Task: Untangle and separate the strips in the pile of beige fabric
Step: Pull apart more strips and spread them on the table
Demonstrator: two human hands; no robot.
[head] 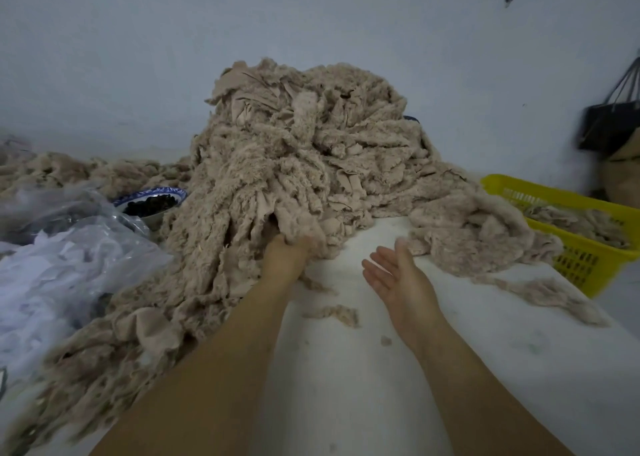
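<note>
A tall pile of beige fleecy fabric strips [304, 151] rises in the middle of a white table [346, 369], spilling down to the left front and to the right. My left hand [285, 255] is dug into the pile's lower front edge, fingers closed on a bunch of strips. My right hand [394, 275] hovers palm up over the bare table, fingers apart and holding nothing, just left of the pile's right-hand spill. Small loose beige scraps [334, 313] lie on the table between my forearms.
A yellow plastic basket [568, 213] holding beige strips stands at the right. A blue-and-white bowl [152, 201] of dark pieces and clear plastic bags [69, 248] sit at the left. A black bag [609, 123] hangs on the wall at far right.
</note>
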